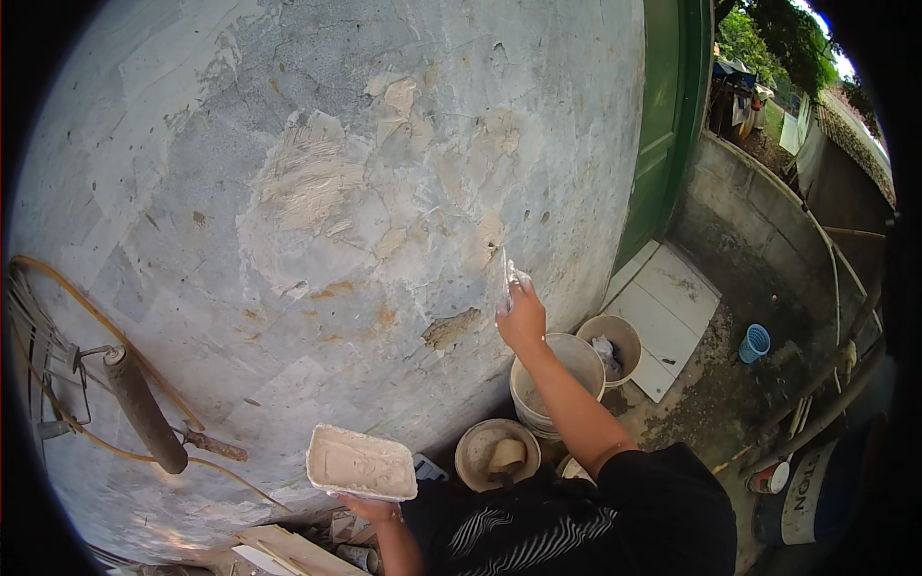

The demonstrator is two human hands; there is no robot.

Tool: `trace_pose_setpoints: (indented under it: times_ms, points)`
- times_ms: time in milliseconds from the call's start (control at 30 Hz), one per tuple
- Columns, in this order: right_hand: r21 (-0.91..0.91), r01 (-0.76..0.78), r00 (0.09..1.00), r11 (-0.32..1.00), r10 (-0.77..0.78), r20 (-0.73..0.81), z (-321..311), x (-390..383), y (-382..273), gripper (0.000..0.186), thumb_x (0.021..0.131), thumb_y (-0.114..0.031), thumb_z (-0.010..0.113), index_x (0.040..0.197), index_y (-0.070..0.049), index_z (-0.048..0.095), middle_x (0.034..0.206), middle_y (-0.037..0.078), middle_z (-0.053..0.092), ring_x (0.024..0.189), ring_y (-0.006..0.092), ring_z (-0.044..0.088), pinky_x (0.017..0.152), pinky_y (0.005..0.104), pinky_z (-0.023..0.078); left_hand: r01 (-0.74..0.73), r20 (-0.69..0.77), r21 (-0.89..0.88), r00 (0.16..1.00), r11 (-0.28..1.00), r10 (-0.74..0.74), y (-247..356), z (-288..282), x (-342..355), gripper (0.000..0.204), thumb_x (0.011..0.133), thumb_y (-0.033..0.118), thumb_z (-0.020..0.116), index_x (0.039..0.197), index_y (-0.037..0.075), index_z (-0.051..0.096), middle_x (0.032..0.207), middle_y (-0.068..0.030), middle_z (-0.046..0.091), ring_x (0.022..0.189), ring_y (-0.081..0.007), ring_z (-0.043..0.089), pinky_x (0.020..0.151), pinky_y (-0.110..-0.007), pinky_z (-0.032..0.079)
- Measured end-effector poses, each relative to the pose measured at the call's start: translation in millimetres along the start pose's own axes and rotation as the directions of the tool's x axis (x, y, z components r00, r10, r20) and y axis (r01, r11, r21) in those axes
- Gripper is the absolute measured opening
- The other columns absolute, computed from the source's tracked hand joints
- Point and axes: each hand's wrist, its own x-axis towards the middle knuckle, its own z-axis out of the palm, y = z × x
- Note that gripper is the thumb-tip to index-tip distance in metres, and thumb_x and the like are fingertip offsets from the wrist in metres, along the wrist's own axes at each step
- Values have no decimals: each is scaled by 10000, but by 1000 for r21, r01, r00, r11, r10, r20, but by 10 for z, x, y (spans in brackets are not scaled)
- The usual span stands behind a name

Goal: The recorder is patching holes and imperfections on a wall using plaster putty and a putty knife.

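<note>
My left hand (pixel 370 507) holds a rectangular tub (pixel 360 492) from below, low in front of the wall. Smooth beige filler (pixel 353 463) lies inside the tub, and dried filler coats its rim. My right hand (pixel 521 319) grips a putty knife (pixel 505 269), seen nearly edge-on, with its blade at the wall beside a small beige-filled spot (pixel 491 230). White smears mark the fingers of that hand. The grey wall (pixel 557 125) is cracked and pitted, with a large beige patch (pixel 309 178) to the left. Below my right hand is a rough brown hole (pixel 451 329).
Below my right arm stand a large bucket (pixel 516 389), a smaller bucket (pixel 634 350) and a round basin (pixel 463 451). A dark cylinder (pixel 144 408) with a hose (pixel 125 341) hangs at left. A green door (pixel 663 125), pale tiles (pixel 663 307) and a blue basket (pixel 755 343) are at right.
</note>
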Motion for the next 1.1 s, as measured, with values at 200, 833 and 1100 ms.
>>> trace_pose_setpoints:
  times_ms: [200,833,1100]
  points:
    - [-116,11,998,993,-18,-64,183,173,-235,279,739,-115,628,1005,-38,598,1006,145,552,823,328,588,722,401,487,-15,-18,-15,1000,1000,15,29,-189,-45,766,841,680,258,1424,191,171,1466,-92,166,1289,-370,271,1026,-547,273]
    - [-83,-124,968,989,103,-227,159,81,-26,241,740,-130,628,974,-69,631,1065,135,540,743,330,600,657,406,497,-169,176,296,977,940,120,42,-384,-53,762,853,669,227,1434,184,139,1482,-101,110,1314,-379,218,1036,-562,244]
    - [74,140,971,987,-152,186,341,-550,-194,265,711,-132,646,967,-65,635,1123,107,537,825,317,603,717,396,496,-111,324,-71,937,991,128,152,-155,-11,696,888,621,168,1425,179,175,1462,-83,193,1293,-352,286,1032,-530,279]
